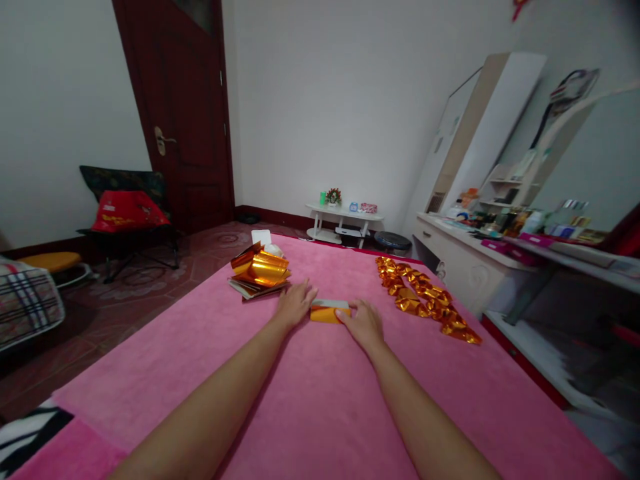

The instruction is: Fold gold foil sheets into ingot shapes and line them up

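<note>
A partly folded sheet of gold foil paper lies on the pink cloth in front of me, its pale back showing along the far edge. My right hand grips its right end, thumb on the gold face and fingers behind. Just left of the sheet, my left hand rests on the cloth with fingers stretched out; it appears to hold nothing. Beyond that hand sits a stack of gold foil sheets, curled at the top. Several folded gold foil pieces lie in rows on the right.
A small white item lies behind the stack. To the right stands a white dressing table crowded with bottles. A low white table is by the far wall. On the left, a chair holds a red bag near a dark red door.
</note>
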The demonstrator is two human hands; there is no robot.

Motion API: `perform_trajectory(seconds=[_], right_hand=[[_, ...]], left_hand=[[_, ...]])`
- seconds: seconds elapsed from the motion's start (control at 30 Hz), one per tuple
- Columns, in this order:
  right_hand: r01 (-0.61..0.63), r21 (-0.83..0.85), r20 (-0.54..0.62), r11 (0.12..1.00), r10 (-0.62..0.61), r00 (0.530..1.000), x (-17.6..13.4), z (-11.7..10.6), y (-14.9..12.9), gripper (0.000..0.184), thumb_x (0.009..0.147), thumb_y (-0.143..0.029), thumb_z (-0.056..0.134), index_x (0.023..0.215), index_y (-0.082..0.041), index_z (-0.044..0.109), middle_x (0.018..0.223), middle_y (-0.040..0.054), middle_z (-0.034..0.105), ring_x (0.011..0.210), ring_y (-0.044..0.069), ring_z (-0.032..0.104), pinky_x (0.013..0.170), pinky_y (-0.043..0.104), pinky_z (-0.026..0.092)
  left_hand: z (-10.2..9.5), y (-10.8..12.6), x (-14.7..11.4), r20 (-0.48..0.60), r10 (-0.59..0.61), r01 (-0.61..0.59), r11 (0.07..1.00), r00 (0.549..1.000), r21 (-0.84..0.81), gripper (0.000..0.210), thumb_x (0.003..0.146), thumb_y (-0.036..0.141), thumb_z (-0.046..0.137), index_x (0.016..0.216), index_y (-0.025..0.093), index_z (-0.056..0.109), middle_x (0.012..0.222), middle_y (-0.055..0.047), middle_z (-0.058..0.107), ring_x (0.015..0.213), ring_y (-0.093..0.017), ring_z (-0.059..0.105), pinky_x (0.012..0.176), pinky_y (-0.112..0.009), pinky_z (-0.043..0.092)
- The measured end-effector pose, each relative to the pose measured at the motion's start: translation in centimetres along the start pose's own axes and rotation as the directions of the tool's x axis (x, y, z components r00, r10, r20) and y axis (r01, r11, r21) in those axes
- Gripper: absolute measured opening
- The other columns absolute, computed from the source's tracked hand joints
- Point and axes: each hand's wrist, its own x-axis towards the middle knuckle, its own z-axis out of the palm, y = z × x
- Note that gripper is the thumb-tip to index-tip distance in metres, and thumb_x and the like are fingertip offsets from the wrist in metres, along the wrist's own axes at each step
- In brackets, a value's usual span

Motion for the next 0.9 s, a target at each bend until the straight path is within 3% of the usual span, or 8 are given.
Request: perform_trajectory(seconds=[0.1, 0.2, 0.37, 0.5, 0.57, 0.67, 0.77, 0.9], right_hand=[[-0.001, 0.153, -0.075, 0.988, 0.013, 0.997, 0.2, 1.2, 0.1, 0.020, 0.069, -0.037, 0.063, 0.081, -0.021, 0.066, 0.102, 0.0071, 0.066, 0.103, 0.026, 0.057, 0.091, 0.036, 0.040], [0.006, 0.335, -0.081, 0.942, 0.022, 0.996, 0.2, 1.9, 1.1, 0.013, 0.067, -0.033, 0.063, 0.067, -0.021, 0.061, 0.089, 0.0030, 0.068, 0.087, 0.022, 0.061, 0.079, 0.032, 0.045], [0.043, 0.633, -0.114, 0.773, 0.038, 0.993, 0.2, 2.1, 2.0, 0.023, 0.070, -0.041, 0.061, 0.073, -0.018, 0.057, 0.071, 0.0014, 0.066, 0.069, 0.019, 0.062, 0.061, 0.027, 0.045], [0.099, 0.789, -0.161, 0.607, 0.050, 0.986, 0.2, 1.6, 1.5, 0.030, 0.071, -0.046, 0.062, 0.077, -0.018, 0.055, 0.073, 0.0022, 0.066, 0.066, 0.018, 0.062, 0.058, 0.026, 0.045], [0.123, 0.829, -0.181, 0.546, 0.052, 0.982, 0.1, 1.5, 1.2, 0.031, 0.069, -0.046, 0.065, 0.076, -0.018, 0.055, 0.072, 0.0017, 0.065, 0.065, 0.017, 0.061, 0.058, 0.026, 0.046], [0.146, 0.858, -0.181, 0.493, 0.025, 0.983, -0.1, 1.4, 0.7, 0.029, 0.066, -0.041, 0.070, 0.073, -0.017, 0.055, 0.070, 0.0009, 0.064, 0.066, 0.017, 0.060, 0.062, 0.026, 0.047], [0.151, 0.878, -0.161, 0.454, -0.017, 0.987, -0.4, 1.3, 0.1, 0.030, 0.064, -0.037, 0.073, 0.080, -0.017, 0.058, 0.078, 0.0025, 0.067, 0.074, 0.018, 0.063, 0.068, 0.028, 0.049], [0.120, 0.915, -0.107, 0.384, -0.056, 0.993, -0.7, 1.2, -0.2, 0.039, 0.069, -0.038, 0.071, 0.100, -0.019, 0.058, 0.092, 0.0042, 0.069, 0.083, 0.019, 0.064, 0.074, 0.029, 0.049]], left_hand=[[-0.5, -0.7, 0.4, -0.014, -0.001, -0.001, 0.981, 1.000, -0.195, 0.062, 0.095, 0.053, 0.014, 0.134, 0.014, 0.043, 0.121, -0.014, 0.061, 0.118, -0.024, 0.052, 0.103, -0.038, 0.035], [-0.7, -0.9, 0.4, 0.007, 0.038, -0.032, 0.923, 0.999, -0.384, 0.065, 0.095, 0.054, 0.012, 0.133, 0.013, 0.043, 0.109, -0.013, 0.067, 0.107, -0.022, 0.059, 0.095, -0.034, 0.042], [-0.7, 0.0, -0.1, 0.067, 0.126, -0.064, 0.813, 0.990, -0.579, 0.075, 0.082, 0.058, 0.052, 0.137, 0.010, 0.038, 0.110, -0.015, 0.065, 0.097, -0.024, 0.063, 0.088, -0.036, 0.047], [-0.8, 1.2, -0.7, 0.077, 0.072, 0.011, 0.656, 0.994, -0.755, 0.095, 0.062, 0.042, 0.080, 0.141, 0.016, 0.033, 0.121, -0.017, 0.057, 0.089, -0.020, 0.064, 0.080, -0.033, 0.050], [-0.8, 1.8, -1.0, 0.133, 0.075, 0.073, 0.533, 0.988, -0.843, 0.082, 0.061, 0.038, 0.081, 0.132, 0.015, 0.047, 0.112, -0.014, 0.062, 0.086, -0.019, 0.064, 0.079, -0.031, 0.049], [-0.3, 2.4, -1.4, 0.198, 0.116, 0.128, 0.441, 0.973, -0.888, 0.050, 0.063, 0.039, 0.079, 0.103, 0.011, 0.067, 0.089, -0.009, 0.068, 0.073, -0.015, 0.063, 0.068, -0.025, 0.047], [0.3, 2.6, -1.4, 0.153, 0.068, 0.111, 0.420, 0.986, -0.901, 0.039, 0.066, 0.042, 0.076, 0.087, 0.010, 0.069, 0.074, -0.005, 0.067, 0.058, -0.009, 0.055, 0.057, -0.020, 0.041], [0.7, 2.7, -1.5, 0.110, 0.013, 0.094, 0.427, 0.994, -0.899, 0.038, 0.065, 0.042, 0.076, 0.083, 0.009, 0.069, 0.068, -0.003, 0.064, 0.050, -0.005, 0.047, 0.048, -0.018, 0.033]])
